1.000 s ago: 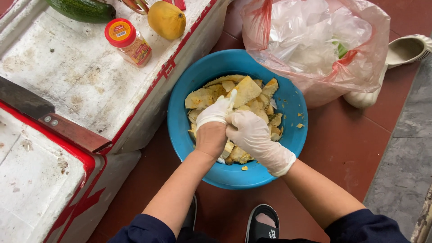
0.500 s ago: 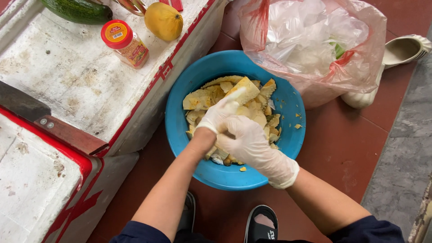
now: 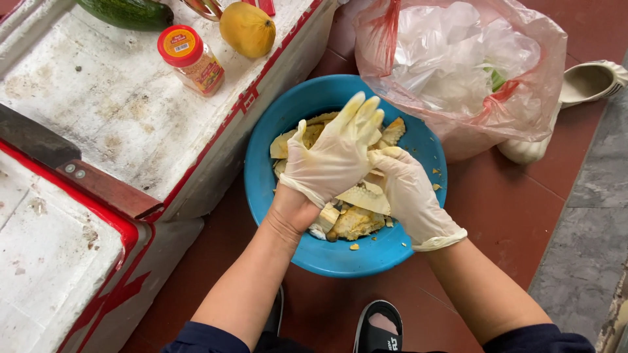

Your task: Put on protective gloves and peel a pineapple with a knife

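I see a red-lidded spice jar (image 3: 191, 60) near the foam box's (image 3: 118, 117) far edge; my left hand (image 3: 333, 157) spreads flat, my right hand (image 3: 409, 193) curls on yellow rinds (image 3: 356, 222) in the blue basin (image 3: 275, 189).

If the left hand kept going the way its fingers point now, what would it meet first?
The left hand points up and right over the blue basin. It would probably meet the basin's far rim, then the plastic bag; its height above the rim is unclear.

Gloved hands: two — left hand (image 3: 333, 157), right hand (image 3: 409, 193)
Blue basins (image 3: 275, 124): one
Spice jars (image 3: 191, 60) — left of the basin: one
Plastic bags (image 3: 471, 72): one
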